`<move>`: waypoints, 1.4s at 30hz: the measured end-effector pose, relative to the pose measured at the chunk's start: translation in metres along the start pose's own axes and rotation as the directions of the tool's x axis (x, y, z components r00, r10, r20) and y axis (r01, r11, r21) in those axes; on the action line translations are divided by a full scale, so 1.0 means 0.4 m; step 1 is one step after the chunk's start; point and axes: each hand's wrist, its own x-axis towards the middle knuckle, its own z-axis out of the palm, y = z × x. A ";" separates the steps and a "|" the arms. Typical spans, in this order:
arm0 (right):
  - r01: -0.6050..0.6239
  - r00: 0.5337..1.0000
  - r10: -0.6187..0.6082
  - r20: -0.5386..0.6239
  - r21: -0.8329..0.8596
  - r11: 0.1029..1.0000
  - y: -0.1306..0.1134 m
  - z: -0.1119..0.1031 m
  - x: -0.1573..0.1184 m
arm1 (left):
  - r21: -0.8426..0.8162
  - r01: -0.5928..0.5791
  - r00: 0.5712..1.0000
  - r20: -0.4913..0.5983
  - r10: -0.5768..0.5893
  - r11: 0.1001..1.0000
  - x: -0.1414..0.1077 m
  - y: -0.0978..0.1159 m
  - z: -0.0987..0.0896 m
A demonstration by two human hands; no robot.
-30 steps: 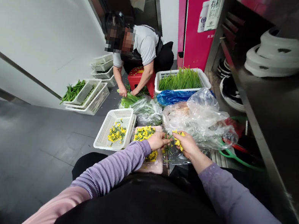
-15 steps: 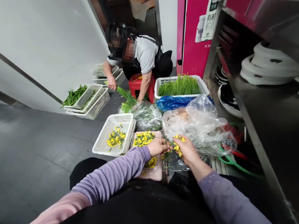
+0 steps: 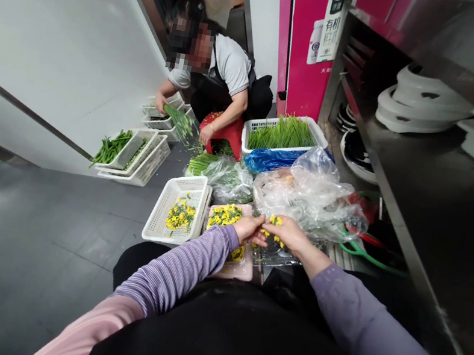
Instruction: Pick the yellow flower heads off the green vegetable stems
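My right hand (image 3: pixel 288 234) is closed on a small bunch of yellow flowers (image 3: pixel 276 221), whose heads show at its fingers. Against it, fingertips nearly touching, is my left hand (image 3: pixel 250 230), its fingers pinched; what they hold is too small to name. Under and behind my left hand lies a pink tray (image 3: pixel 243 270) with yellow flowers on green stems (image 3: pixel 225 214). Left of it stands a white perforated basket (image 3: pixel 155 223) holding a small heap of the same flowers (image 3: pixel 181 215). Dark clear plastic (image 3: pixel 275 256) lies below my right hand.
Across from me a person (image 3: pixel 231 66) crouches, holding green stalks (image 3: pixel 182 125). Plastic bags (image 3: pixel 307 196), a blue bag (image 3: pixel 272 160) and a basket of green stalks (image 3: pixel 284 134) lie ahead. Stacked baskets (image 3: pixel 147 165) stand left; a metal shelf (image 3: pixel 423 216) borders the right.
My hands have come closer together, and the flowers sit lower between them. The person opposite has raised the green stalks from the pile and sits more upright. The view has shifted slightly.
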 end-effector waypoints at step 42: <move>-0.124 0.991 0.124 -0.041 -0.006 0.992 0.019 0.005 -0.001 | 0.974 -0.181 0.871 0.093 0.482 0.139 -0.011 -0.070 -0.150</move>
